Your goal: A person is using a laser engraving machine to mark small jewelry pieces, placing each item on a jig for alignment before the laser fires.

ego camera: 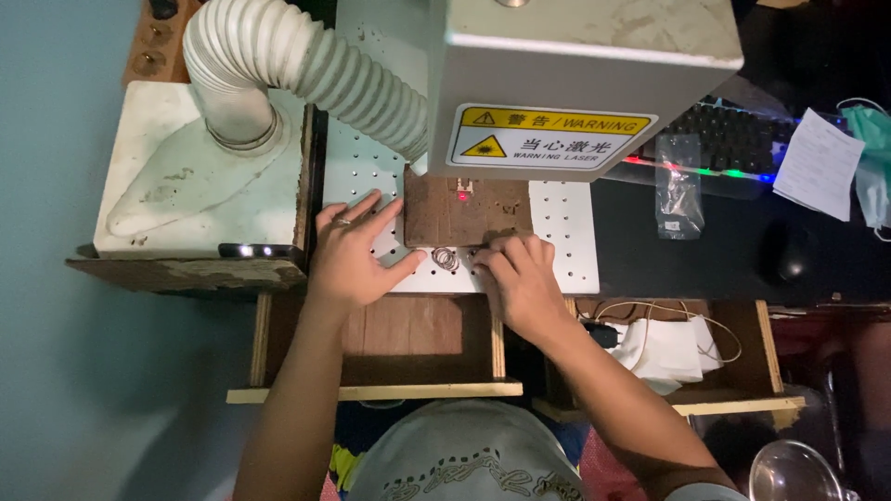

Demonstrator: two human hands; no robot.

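Nearest the lens, the wearer's pale cap [464, 455] fills the lower edge, with both forearms reaching forward over an open wooden drawer [408, 339]. The left hand [357, 250] lies flat with fingers spread on the white perforated work plate [561, 237], its thumb against the edge of a brown wooden block [464, 215]; it grips nothing. The right hand [520, 274] is curled, fingertips pressed at the block's near edge just beside a few small metal rings [446, 258] lying loose on the plate; whether it pinches one cannot be told. A red dot [462, 196] from the grey laser head [575, 83] falls on the block. Risk: fingers sit near the beam spot, and a nudge of the block would shift the mark or scatter the rings. The ribbed extraction hose [306, 65] hides the plate's far corner; the rings' number, the keyboard [729, 139] and the glass object at lower right are hard to make out.
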